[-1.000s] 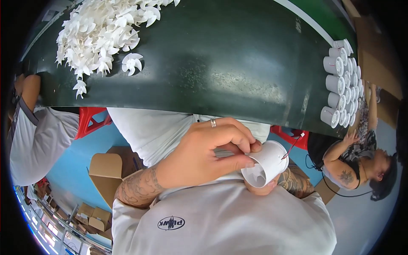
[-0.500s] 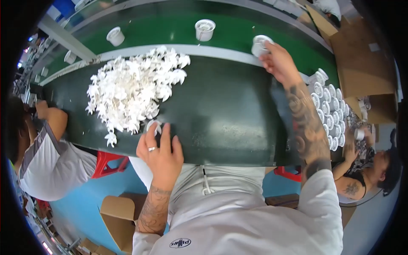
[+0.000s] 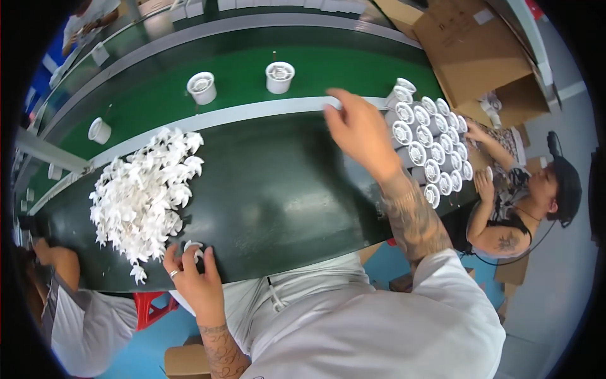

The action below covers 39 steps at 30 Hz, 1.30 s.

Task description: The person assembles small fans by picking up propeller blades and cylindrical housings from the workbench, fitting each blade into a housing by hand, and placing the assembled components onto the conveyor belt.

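Observation:
My left hand (image 3: 197, 284) is palm down at the near edge of the dark work surface, its fingers spread and curved. A small white curved plastic piece (image 3: 197, 251) lies at its fingertips, partly covered by them. To the left is a big heap of white pronged plastic pieces (image 3: 142, 196), with a single piece (image 3: 138, 273) apart at its near side. My right hand (image 3: 363, 132) hovers above the far right of the surface, thumb and fingers apart, nothing visible in it. White cup-shaped parts (image 3: 279, 78) stand on the green conveyor belt (image 3: 243, 69) beyond.
Several white round parts (image 3: 432, 170) are stacked at the right, beside a co-worker (image 3: 511, 215) handling similar parts. Behind them stands an open cardboard box (image 3: 470, 54). Another person in a white shirt (image 3: 95, 322) sits at the left near a red stool (image 3: 151, 309). A pale rail (image 3: 252, 112) borders the belt.
My right hand has let go of a white cup on the belt and drawn away to the right. The view has turned rightward. My left hand remains at the small white piece.

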### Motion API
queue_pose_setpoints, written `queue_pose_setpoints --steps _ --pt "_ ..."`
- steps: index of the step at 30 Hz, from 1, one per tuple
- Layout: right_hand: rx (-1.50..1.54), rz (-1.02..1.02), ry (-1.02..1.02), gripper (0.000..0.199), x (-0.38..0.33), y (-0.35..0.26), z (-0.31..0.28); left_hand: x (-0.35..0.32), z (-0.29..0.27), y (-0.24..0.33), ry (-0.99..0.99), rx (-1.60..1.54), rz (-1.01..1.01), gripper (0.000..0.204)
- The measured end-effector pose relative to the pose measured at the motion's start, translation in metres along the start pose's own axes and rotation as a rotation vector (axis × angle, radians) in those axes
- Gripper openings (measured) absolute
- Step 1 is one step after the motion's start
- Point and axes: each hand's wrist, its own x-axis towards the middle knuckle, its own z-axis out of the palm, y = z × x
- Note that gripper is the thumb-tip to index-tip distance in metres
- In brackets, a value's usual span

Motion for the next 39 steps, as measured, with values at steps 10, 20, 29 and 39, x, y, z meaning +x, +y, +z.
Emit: queue_pose_setpoints --steps 10,20,29,39 --pt "-0.31 0.363 0.016 0.044 0.069 0.193 -0.098 0.009 0.013 -0.001 0.052 -0.006 0.304 0.031" --pt "-0.338 0.049 -0.029 0.047 0.114 0.124 -0.06 0.004 0.004 -0.005 -0.006 -0.106 0.175 0.04" --pt "0.034 -0.227 -0.693 0.052 -0.036 0.008 -0.035 0.003 0.0 -0.007 0.055 -0.115 0.137 0.033" --pt "0.585 0.552 -1.235 0.05 -0.004 0.029 -0.039 0.007 -0.003 -0.014 0.029 -0.252 0.148 0.021"
